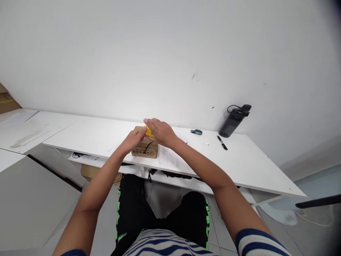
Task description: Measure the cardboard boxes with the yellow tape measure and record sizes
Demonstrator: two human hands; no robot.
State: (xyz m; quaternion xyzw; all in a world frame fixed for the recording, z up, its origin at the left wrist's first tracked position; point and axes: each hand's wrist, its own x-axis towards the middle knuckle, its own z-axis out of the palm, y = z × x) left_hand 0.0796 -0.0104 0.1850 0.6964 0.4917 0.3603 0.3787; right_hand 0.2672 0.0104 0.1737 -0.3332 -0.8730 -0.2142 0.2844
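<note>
Object (149, 132), small and bright yellow, is held at the brown cardboard box (140, 151) on the long white table (255, 167). I'd handle it gently here, keeping the box from sliding. The left hand (134, 138) pinches its near end by the fingertips; the right hand (163, 133) closes over the other side. How tightly, I can't tell.

scuffed white wall (133, 60) | long white table (255, 163) | shelf (173, 181) underneath | pale tiled floor (106, 222)
</note>
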